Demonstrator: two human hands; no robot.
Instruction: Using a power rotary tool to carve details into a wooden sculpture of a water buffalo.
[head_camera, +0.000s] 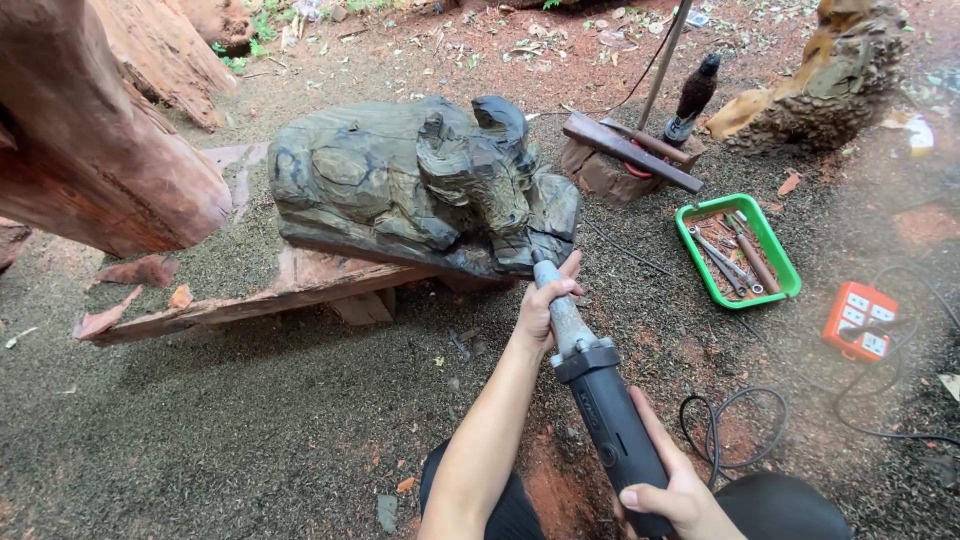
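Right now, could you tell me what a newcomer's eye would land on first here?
First the dark carving, resting on a plank at the centre. Next the grinder aimed at its lower right edge: the left hand grips the neck, the right hand the rear body. Right of them, a green tray of tools and an orange power strip lie on the ground.

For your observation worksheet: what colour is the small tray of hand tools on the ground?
The tray is bright green, seen in the head view.
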